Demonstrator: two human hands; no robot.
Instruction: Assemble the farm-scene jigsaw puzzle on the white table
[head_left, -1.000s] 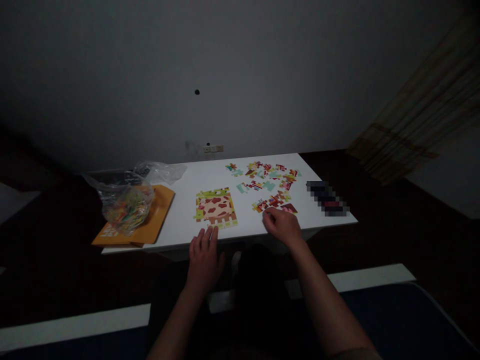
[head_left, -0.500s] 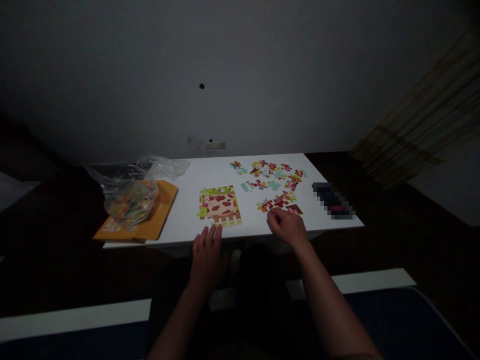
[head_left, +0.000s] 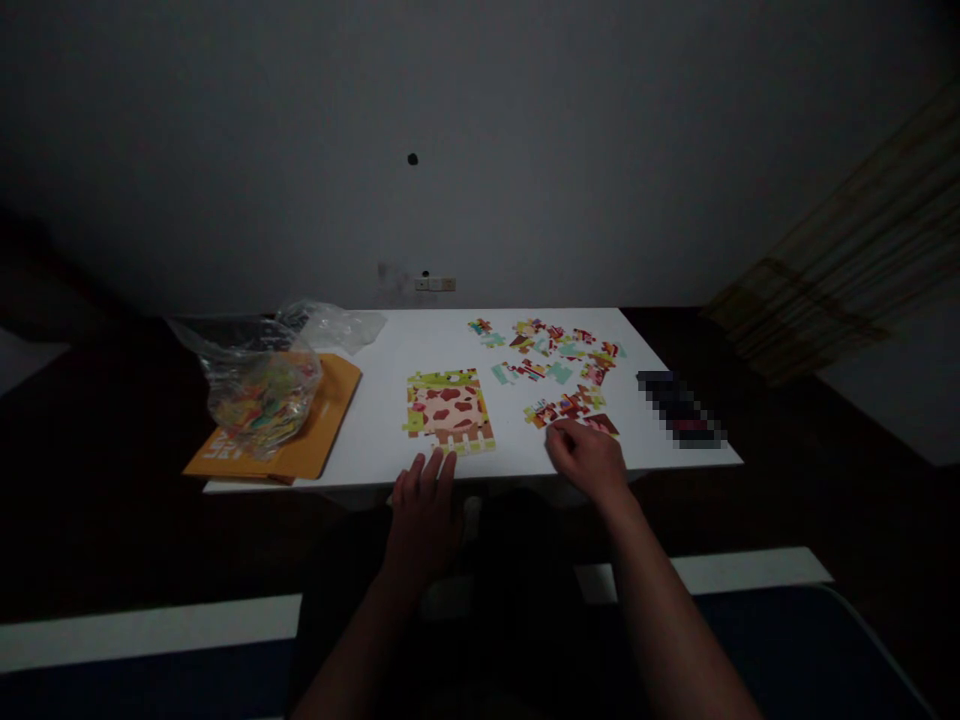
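Note:
My left hand (head_left: 426, 505) rests at the front edge of the white table, fingers stretched out and holding nothing. Just beyond its fingertips lies a partly joined jigsaw puzzle (head_left: 448, 410), showing a pink body with brown-red patches, green at the top and a pale fence below. My right hand (head_left: 589, 458) is curled closed on the table; its fingertips are hidden, so whatever it may hold cannot be made out. Right beyond it lie several puzzle pieces (head_left: 566, 406), brown, red and yellow, and a dark brown and pink piece (head_left: 602, 425) touches or nearly touches the knuckles.
Further back are more loose puzzle pieces (head_left: 559, 372). On the left, a clear plastic bag (head_left: 274, 395) of colourful pieces sits on an orange folder (head_left: 341, 385), with crumpled clear plastic (head_left: 349, 328) behind. A blurred-out dark object (head_left: 681, 410) lies at the table's (head_left: 375, 455) right.
The whole view has shifted slightly, so the table and hands appear a little further right. Both hands keep nearly the same pose, and the puzzle pieces look unmoved.

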